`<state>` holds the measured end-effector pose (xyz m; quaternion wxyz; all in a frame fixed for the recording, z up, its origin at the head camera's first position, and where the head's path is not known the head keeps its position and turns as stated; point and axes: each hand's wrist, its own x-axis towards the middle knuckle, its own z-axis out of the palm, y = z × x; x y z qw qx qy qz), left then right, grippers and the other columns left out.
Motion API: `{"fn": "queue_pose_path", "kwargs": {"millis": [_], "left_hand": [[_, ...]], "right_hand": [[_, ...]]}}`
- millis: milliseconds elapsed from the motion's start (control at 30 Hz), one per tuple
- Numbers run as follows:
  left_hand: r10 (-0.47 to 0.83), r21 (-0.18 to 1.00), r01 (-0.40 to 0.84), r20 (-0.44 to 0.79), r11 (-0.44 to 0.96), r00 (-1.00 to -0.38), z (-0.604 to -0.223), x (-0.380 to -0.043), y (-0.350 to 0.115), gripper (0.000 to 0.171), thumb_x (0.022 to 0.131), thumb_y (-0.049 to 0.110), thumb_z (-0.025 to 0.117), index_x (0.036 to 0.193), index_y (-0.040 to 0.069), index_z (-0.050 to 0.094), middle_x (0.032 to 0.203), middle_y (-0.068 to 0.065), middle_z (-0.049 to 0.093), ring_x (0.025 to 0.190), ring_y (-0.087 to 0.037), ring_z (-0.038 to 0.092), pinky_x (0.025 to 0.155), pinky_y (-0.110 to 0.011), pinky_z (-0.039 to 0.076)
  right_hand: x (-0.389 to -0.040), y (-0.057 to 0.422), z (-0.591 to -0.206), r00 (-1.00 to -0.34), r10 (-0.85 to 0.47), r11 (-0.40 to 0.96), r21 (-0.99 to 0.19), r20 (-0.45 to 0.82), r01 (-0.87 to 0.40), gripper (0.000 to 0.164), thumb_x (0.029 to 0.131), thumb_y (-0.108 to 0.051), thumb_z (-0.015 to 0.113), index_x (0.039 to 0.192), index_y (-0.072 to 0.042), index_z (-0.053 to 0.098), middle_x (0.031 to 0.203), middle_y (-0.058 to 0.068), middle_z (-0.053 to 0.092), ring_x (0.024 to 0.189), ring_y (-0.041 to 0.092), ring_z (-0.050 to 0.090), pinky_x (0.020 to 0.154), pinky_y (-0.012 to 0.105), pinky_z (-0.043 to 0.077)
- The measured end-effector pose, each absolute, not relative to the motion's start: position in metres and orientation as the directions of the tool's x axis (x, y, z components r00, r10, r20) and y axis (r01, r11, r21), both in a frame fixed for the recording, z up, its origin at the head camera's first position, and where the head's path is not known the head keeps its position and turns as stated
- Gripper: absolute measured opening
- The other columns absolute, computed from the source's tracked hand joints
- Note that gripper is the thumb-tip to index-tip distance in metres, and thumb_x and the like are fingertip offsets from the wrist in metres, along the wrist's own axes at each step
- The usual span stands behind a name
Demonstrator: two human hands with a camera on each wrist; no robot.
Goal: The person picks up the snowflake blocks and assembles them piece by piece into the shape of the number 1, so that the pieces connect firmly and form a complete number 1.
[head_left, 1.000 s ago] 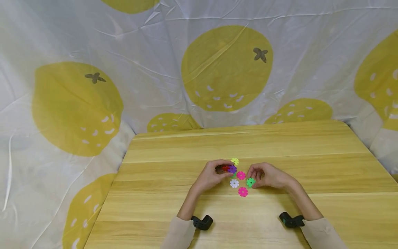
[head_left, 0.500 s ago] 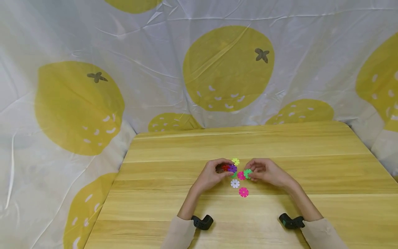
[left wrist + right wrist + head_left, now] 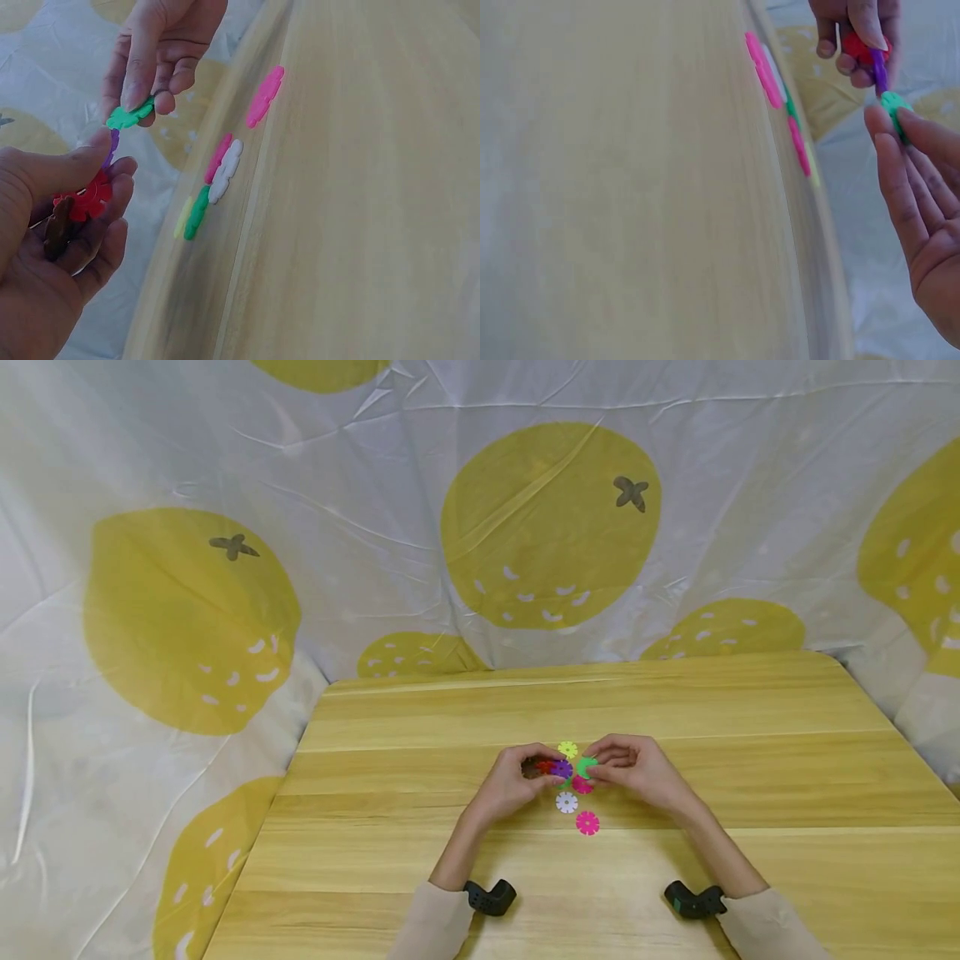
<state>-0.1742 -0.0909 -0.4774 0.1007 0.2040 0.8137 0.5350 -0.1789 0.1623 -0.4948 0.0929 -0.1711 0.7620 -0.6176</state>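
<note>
Brown disc (image 3: 57,229), red disc (image 3: 94,196) and purple disc (image 3: 562,769) sit in your left hand (image 3: 512,782), fingers curled; inward from the far edge of the tabletop (image 3: 750,727) lie a darker green disc (image 3: 196,213), white disc (image 3: 562,803), yellow disc (image 3: 567,748) and two pink discs (image 3: 585,824); your right hand (image 3: 645,772) pinches a light green disc (image 3: 584,767) just beside the purple disc.

Lit softly and fairly evenly in the head view, with a pale sheen on the near middle of the table (image 3: 600,885), faint shadows beside both sleeves (image 3: 431,922), and bright glints along creases in the far and left cloth (image 3: 360,527). Dimmer and greyer in both wrist views, with washed-out grain and little fine detail. Blurred most in the right wrist view, with discs (image 3: 763,71) smeared soft along a bowed-looking table edge.
</note>
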Motion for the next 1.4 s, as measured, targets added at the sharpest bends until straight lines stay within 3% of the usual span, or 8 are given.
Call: {"fn": "queue_pose_path", "kwargs": {"millis": [467, 667, 833, 1133, 1400], "left_hand": [[0.422, 0.93, 0.209, 0.067, 0.302, -0.904, -0.479, -0.175, -0.089, 0.025, 0.092, 0.015, 0.08, 0.116, 0.01, 0.076, 0.114, -0.007, 0.076, 0.091, -0.006, 0.066, 0.078, -0.018, 0.055], [0.415, 0.953, 0.179, 0.064, 0.246, -0.908, -0.476, -0.175, -0.093, 0.024, 0.089, 0.011, 0.082, 0.113, 0.01, 0.078, 0.113, -0.008, 0.077, 0.09, -0.008, 0.068, 0.073, -0.018, 0.055], [0.425, 0.966, 0.17, 0.072, 0.197, -0.902, -0.474, -0.176, -0.095, 0.023, 0.088, 0.01, 0.082, 0.112, 0.008, 0.08, 0.111, -0.01, 0.078, 0.088, -0.009, 0.068, 0.071, -0.019, 0.055], [0.421, 0.969, 0.168, 0.079, 0.18, -0.904, -0.472, -0.176, -0.097, 0.022, 0.09, 0.008, 0.08, 0.111, 0.003, 0.08, 0.113, -0.015, 0.078, 0.087, -0.007, 0.069, 0.074, -0.035, 0.061], [0.395, 0.975, 0.16, 0.087, 0.154, -0.914, -0.476, -0.176, -0.096, 0.022, 0.089, 0.009, 0.081, 0.109, 0.0, 0.08, 0.112, -0.019, 0.078, 0.083, -0.005, 0.067, 0.066, -0.016, 0.052]], "right_hand": [[-0.174, 0.154, -0.492, -0.934, -0.349, 0.159, -0.976, 0.083, -0.147, 0.027, 0.092, -0.015, 0.079, 0.116, -0.004, 0.076, 0.099, 0.016, 0.08, 0.086, 0.029, 0.079, 0.075, 0.038, 0.064], [-0.172, 0.152, -0.489, -0.931, -0.35, 0.122, -0.98, 0.106, -0.157, 0.025, 0.093, -0.013, 0.078, 0.115, -0.001, 0.078, 0.108, 0.018, 0.079, 0.089, 0.024, 0.079, 0.077, 0.034, 0.064], [-0.17, 0.149, -0.486, -0.932, -0.34, 0.081, -0.983, 0.128, -0.164, 0.024, 0.092, -0.009, 0.078, 0.113, 0.002, 0.078, 0.106, 0.018, 0.079, 0.089, 0.027, 0.079, 0.077, 0.032, 0.064], [-0.167, 0.144, -0.483, -0.94, -0.305, 0.067, -0.981, 0.151, -0.18, 0.022, 0.091, -0.006, 0.078, 0.11, 0.006, 0.078, 0.101, 0.013, 0.081, 0.085, 0.023, 0.08, 0.074, 0.032, 0.064], [-0.165, 0.14, -0.486, -0.948, -0.281, 0.05, -0.984, 0.149, -0.17, 0.024, 0.091, -0.005, 0.078, 0.111, 0.009, 0.076, 0.097, 0.008, 0.082, 0.085, 0.015, 0.079, 0.076, 0.037, 0.064]]}}
